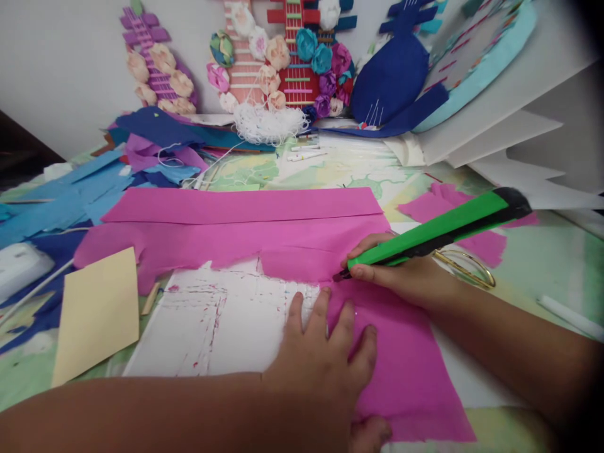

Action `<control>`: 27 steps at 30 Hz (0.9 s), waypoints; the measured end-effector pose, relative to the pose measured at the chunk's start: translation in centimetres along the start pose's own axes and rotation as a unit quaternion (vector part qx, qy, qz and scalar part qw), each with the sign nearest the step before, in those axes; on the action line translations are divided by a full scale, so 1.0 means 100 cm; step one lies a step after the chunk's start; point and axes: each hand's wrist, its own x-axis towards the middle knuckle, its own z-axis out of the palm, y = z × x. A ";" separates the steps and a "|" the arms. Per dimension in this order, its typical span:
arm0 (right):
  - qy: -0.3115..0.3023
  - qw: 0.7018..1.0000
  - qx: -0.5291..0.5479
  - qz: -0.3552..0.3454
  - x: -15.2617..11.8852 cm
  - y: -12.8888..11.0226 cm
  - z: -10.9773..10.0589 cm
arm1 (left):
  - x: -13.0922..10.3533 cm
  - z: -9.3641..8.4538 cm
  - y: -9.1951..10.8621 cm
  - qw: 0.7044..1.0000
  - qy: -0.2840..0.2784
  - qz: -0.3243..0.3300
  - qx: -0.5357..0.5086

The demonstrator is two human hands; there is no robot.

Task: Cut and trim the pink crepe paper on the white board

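A green and black utility knife is in my right hand, its dark tip down against a sheet of magenta crepe paper. My left hand lies with fingers spread, partly on that paper and partly on a scored white board beneath it. Cut marks and pink bits show on the board. Behind the knife tip, more magenta paper stretches across with a ragged front edge. A long folded magenta strip lies along its far side.
Gold-handled scissors lie behind my right wrist. A beige card, a white device and blue paper are on the left. Several flower-decorated instrument shapes stand at the back, with white thread before them. Magenta scraps lie right.
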 end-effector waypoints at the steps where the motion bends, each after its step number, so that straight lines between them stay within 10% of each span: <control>1: 0.010 1.000 0.012 0.005 0.000 0.001 -0.001 | 0.000 -0.001 0.000 1.000 -0.001 -0.001 0.001; 27: 0.004 0.996 0.091 -0.020 0.003 0.005 -0.003 | -0.001 -0.002 0.002 1.000 -0.003 0.000 0.011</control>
